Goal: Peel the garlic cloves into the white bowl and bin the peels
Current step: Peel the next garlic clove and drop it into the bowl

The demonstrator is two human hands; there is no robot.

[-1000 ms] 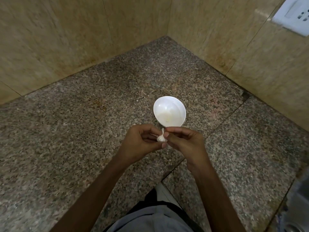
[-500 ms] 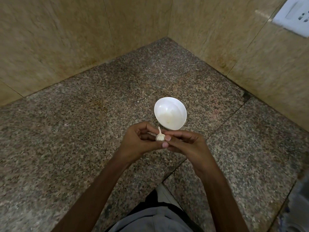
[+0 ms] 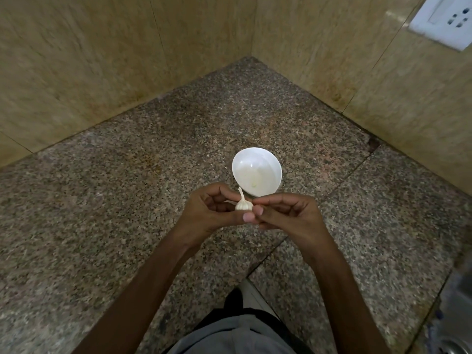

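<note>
both hands meet above the near-middle of a speckled granite bench (image 3: 122, 200), just on the near side of the white bowl (image 3: 270, 159). between them is a small garlic bulb (image 3: 244, 205), off-white, with its papery skin on and its pointed stalk aimed up and away toward the bowl's near rim. the left hand (image 3: 209, 213) comes in from the left with its fingers curled over the far side of the bulb and its thumb lying along the near side, so the bulb sits cupped at the fingertips. the right hand (image 3: 291, 215) comes in from the right, forefinger and thumb closed in a pinch on the bulb's right side, the other fingers curled loosely into the palm. the two thumb tips sit side by side just below the bulb. the bulb is held clear of the bench and outside the bowl.

the bowl stands upright on the bench, apart from the hands; a faint pale speck lies on its inner floor, too small to identify. beige tiled walls (image 3: 89, 67) meet in a corner at the far end of the bench. a white socket plate (image 3: 444, 21) is fixed on the right wall at the top right. a steel sink (image 3: 457, 315) edge shows at the near right, blurred. grey clothing (image 3: 235, 335) of the person fills the near bottom edge.
</note>
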